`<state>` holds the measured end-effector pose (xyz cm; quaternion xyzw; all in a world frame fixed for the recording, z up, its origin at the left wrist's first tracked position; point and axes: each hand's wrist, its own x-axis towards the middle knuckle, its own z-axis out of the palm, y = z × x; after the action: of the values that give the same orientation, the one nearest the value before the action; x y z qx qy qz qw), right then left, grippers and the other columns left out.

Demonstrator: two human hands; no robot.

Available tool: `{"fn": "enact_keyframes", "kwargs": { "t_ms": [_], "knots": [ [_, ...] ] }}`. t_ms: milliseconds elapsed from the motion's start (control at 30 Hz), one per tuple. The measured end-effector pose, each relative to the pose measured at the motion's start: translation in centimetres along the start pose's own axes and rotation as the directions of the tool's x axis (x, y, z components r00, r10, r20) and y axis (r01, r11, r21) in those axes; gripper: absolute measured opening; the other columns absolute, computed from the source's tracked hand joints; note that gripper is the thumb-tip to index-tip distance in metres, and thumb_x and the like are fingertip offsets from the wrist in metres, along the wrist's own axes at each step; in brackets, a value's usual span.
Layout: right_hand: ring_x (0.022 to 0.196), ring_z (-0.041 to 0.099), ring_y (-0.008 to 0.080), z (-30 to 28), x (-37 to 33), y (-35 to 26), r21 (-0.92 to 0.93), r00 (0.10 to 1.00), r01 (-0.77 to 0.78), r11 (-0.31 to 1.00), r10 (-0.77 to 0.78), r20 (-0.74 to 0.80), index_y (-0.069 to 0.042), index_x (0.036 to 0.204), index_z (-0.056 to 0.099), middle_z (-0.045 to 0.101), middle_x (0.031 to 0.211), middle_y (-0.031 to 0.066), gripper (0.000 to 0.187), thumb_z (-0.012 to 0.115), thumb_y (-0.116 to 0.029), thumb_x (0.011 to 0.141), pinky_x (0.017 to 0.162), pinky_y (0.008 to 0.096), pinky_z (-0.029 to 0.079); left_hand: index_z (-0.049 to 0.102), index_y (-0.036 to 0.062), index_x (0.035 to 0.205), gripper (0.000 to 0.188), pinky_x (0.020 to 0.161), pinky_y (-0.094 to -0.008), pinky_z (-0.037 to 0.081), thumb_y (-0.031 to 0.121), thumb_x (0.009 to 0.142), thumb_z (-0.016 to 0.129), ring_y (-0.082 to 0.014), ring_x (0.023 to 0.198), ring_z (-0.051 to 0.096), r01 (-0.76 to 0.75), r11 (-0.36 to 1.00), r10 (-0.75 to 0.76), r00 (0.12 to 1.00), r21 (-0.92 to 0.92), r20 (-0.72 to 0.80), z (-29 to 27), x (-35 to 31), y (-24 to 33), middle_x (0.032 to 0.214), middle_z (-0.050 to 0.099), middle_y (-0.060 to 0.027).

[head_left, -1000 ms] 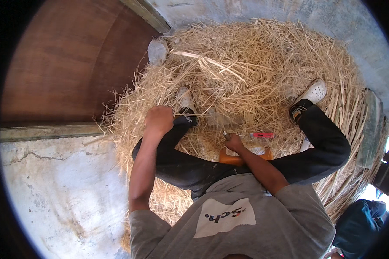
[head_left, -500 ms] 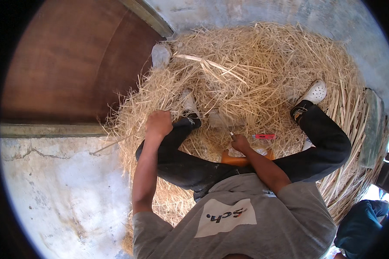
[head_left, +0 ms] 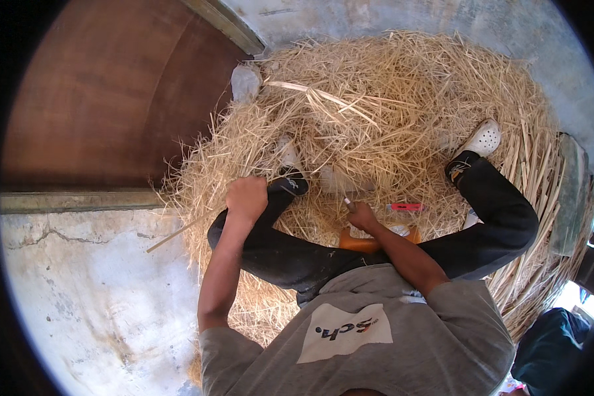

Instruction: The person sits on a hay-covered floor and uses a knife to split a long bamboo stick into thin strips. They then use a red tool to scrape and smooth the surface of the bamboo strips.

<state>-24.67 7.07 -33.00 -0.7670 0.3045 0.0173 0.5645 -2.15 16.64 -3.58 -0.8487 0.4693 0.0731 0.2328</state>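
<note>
My left hand (head_left: 247, 198) is closed in a fist around a thin pale bamboo strip (head_left: 178, 232), whose free end sticks out to the left and slightly down. Close to my lap, my right hand (head_left: 362, 216) grips what looks like a small knife (head_left: 347, 200); its metal collar shows above the fist, but the blade is hard to make out. Pale shavings (head_left: 383, 125) lie heaped around both hands and between my feet. Just beyond the right hand, a flat grey block (head_left: 340, 181) lies partly buried in them.
A red packet (head_left: 406, 206) and an orange container (head_left: 358, 243) sit beside my right hand. Long bamboo strips (head_left: 525, 191) lie along the right. Far left are a brown door panel (head_left: 119, 99) and a stone (head_left: 245, 84). Dark teal clothing (head_left: 551, 350) of another person shows lower right.
My left hand has shifted slightly right and down, and the strip's free end now shows lower at the left. My right hand has moved a little left with the knife.
</note>
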Motion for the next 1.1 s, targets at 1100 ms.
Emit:
{"fn": "enact_keyframes", "kwargs": {
  "t_ms": [1100],
  "knots": [
    [0.079,0.063,0.0407,1.9,-0.8,-5.0,0.134,0.989,0.149,0.980,-0.151,0.001,-0.003,0.089,0.064,0.064,0.082,0.0215,0.023,0.062,-0.020,0.073,0.069,0.0470,0.050,0.065,0.0049,0.080,0.013,0.058,-0.0414,0.056,0.010,0.082,0.053,-0.0325,0.067,0.069,-0.082,0.996,0.087,0.982,0.039,-0.166,2.0,-3.3,2.1,0.071,0.067,-0.0158]
  ]
}}
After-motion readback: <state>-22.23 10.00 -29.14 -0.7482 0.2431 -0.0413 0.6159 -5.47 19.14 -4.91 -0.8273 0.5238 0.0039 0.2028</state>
